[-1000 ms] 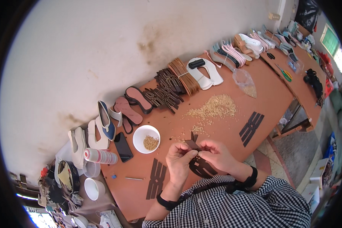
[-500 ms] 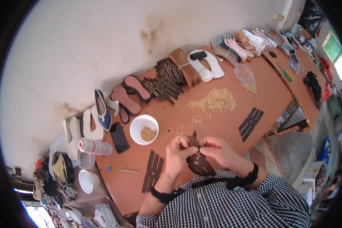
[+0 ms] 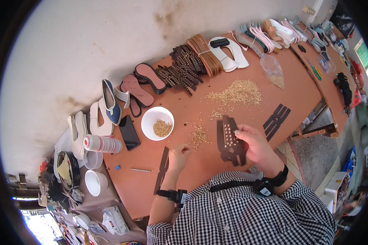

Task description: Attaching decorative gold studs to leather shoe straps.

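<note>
While the right hand (image 3: 253, 145) grips a dark brown cut-out leather strap piece dotted with small brass studs (image 3: 228, 139), pinching its upper edge with fingers and thumb and holding it tilted just above the reddish-brown table (image 3: 298, 85), the left hand (image 3: 179, 154) rests on the table surface with its fingers curled loosely in; whether it pinches a stud between the fingertips cannot be told from the head view. Loose brass studs (image 3: 200, 134) lie scattered just beside that hand, between it and the strap piece, with a larger heap of the same studs (image 3: 235, 93) farther back and a white round bowl holding more of them (image 3: 157, 123) to the left. The likeliest slip, as I judge it, is a stud escaping the curled fingers on its way to the strap, since the pieces are tiny and the table is already strewn with them. A sweep of the left forearm could also scatter the loose studs or nudge the flat dark strip of leather (image 3: 163, 163) lying under the wrist toward the table edge. The black phone (image 3: 129, 132) lying just beside the bowl could be knocked as well.
</note>
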`<move>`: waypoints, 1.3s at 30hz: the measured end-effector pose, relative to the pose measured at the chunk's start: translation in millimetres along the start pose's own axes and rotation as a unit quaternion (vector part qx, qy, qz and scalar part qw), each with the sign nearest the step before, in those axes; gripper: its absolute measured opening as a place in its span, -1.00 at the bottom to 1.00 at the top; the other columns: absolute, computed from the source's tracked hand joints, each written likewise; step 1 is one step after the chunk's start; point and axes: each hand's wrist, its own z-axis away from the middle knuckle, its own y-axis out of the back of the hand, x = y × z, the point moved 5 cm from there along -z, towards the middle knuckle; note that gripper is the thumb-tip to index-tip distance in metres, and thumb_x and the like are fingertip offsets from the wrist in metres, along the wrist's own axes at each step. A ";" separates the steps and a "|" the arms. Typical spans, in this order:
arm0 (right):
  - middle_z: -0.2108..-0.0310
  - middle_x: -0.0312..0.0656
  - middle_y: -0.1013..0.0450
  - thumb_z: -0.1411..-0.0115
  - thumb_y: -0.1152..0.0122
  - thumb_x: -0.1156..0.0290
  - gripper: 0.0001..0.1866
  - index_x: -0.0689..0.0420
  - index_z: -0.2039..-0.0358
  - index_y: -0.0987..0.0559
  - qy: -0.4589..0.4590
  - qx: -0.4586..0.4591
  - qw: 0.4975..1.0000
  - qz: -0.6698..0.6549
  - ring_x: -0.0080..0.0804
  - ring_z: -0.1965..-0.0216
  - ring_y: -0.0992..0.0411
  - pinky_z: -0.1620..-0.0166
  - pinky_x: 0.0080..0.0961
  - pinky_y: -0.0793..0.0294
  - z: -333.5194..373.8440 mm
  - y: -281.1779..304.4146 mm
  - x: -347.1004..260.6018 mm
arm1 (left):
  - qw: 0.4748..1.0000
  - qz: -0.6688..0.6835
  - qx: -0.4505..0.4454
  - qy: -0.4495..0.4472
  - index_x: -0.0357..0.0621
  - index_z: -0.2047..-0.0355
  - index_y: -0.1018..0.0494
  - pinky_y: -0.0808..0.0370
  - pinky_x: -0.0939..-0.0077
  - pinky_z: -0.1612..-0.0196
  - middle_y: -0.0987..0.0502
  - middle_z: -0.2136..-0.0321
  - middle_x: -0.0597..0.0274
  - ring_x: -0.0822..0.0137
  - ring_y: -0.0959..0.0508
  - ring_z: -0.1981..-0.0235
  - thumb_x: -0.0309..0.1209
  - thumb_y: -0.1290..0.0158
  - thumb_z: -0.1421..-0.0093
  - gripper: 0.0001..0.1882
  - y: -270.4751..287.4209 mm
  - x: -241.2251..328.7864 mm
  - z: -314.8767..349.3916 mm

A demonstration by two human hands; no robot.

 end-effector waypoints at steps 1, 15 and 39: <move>0.44 -0.25 -0.42 -0.14 0.05 0.48 -0.87 0.25 0.33 -0.41 0.002 -0.002 1.000 0.011 -0.59 0.47 -0.40 0.38 -0.67 -0.44 -0.9 5.6 3.3 | 0.997 -0.060 0.011 -0.055 -0.23 0.49 -0.43 -0.41 0.51 0.40 -0.48 0.50 0.18 0.37 -0.48 0.47 -0.54 -0.08 0.10 -0.89 -5.0 -3.0 4.1; 0.50 -0.23 -0.43 -0.07 0.01 0.53 -0.87 0.28 0.34 -0.43 0.042 0.017 0.997 0.063 -0.59 0.54 -0.40 0.47 -0.68 -0.43 -4.8 7.5 2.4 | 0.942 -0.297 0.024 -0.152 -0.14 0.54 -0.43 -0.40 0.30 0.41 -0.44 0.50 0.16 0.14 -0.46 0.42 -0.44 -0.10 0.13 -0.89 -23.7 8.5 -12.4; 0.44 -0.25 -0.42 -0.10 0.03 0.53 -0.83 0.29 0.28 -0.40 0.000 -0.028 0.995 0.095 -0.63 0.47 -0.40 0.40 -0.75 -0.40 3.9 -36.2 -3.7 | 0.912 0.404 0.016 -0.075 -0.33 0.45 -0.36 -0.49 0.55 0.38 -0.43 0.48 0.14 0.40 -0.46 0.49 -0.71 0.04 -0.01 -0.92 8.0 158.2 45.4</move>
